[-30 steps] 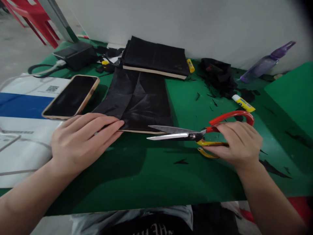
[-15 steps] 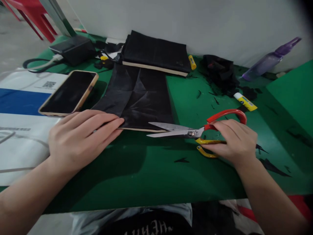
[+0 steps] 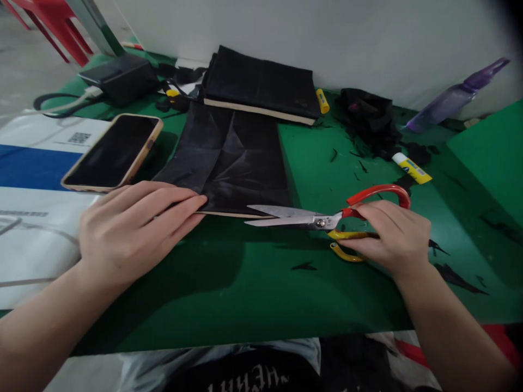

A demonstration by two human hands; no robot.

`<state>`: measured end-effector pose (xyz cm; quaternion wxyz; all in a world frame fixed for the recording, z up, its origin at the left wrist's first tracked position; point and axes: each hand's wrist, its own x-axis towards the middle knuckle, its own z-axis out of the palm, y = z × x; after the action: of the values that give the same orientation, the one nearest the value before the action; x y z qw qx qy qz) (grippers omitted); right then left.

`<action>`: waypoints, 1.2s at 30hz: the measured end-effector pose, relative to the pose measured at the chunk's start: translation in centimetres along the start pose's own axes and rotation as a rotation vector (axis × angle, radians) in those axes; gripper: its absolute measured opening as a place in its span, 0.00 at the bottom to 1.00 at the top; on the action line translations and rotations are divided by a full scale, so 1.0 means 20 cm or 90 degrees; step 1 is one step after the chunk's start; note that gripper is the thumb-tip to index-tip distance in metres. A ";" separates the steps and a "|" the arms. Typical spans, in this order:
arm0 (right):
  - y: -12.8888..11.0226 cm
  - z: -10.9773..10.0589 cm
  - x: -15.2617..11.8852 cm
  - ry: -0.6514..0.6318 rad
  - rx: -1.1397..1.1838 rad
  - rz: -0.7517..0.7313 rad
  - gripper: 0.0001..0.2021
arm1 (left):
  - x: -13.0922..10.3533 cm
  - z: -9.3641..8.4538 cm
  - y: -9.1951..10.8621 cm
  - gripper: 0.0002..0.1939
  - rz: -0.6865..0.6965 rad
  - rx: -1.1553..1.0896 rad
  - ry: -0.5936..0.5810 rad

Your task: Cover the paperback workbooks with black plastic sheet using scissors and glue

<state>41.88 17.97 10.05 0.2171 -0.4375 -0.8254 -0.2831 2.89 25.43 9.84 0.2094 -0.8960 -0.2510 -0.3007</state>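
A creased black sheet [image 3: 232, 158] with a pale edge along its front lies on the green table. My left hand [image 3: 139, 228] pinches its near left corner between thumb and fingers. My right hand [image 3: 396, 234] grips scissors [image 3: 322, 222] by their red and yellow handles. The blades are slightly parted and point left, one above and one below the sheet's front edge near its right end. The sheet's far end runs under a black-covered stack [image 3: 261, 84] with a pale edge.
A phone [image 3: 114, 152] rests on a white and blue packet [image 3: 28, 163] at left, before a black box [image 3: 118, 79] with a cable. Glue sticks [image 3: 412, 167], crumpled black material [image 3: 368, 117], a purple bottle [image 3: 445, 103] and black scraps [image 3: 460, 277] lie at right.
Almost nothing differs. Both hands, the sheet and the scissors keep their places, and the view has shifted very slightly.
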 end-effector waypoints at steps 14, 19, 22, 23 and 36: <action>0.01 0.01 -0.01 0.005 -0.016 -0.010 0.15 | 0.01 -0.01 0.01 0.17 -0.015 -0.004 -0.010; 0.00 0.00 -0.03 -0.009 -0.014 -0.009 0.19 | 0.01 0.00 0.01 0.16 -0.015 -0.001 -0.012; 0.00 0.00 -0.03 -0.012 -0.012 0.000 0.19 | 0.01 0.00 0.01 0.17 -0.018 -0.009 -0.009; 0.00 0.00 -0.03 -0.012 -0.011 0.001 0.19 | 0.01 0.00 0.01 0.17 -0.018 -0.011 -0.009; -0.01 0.00 -0.01 -0.012 -0.014 -0.001 0.15 | 0.01 0.01 0.03 0.13 -0.059 -0.027 -0.003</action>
<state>41.87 17.79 9.99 0.2043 -0.4418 -0.8247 -0.2880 3.38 25.11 9.69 0.1756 -0.8883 -0.2864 -0.3131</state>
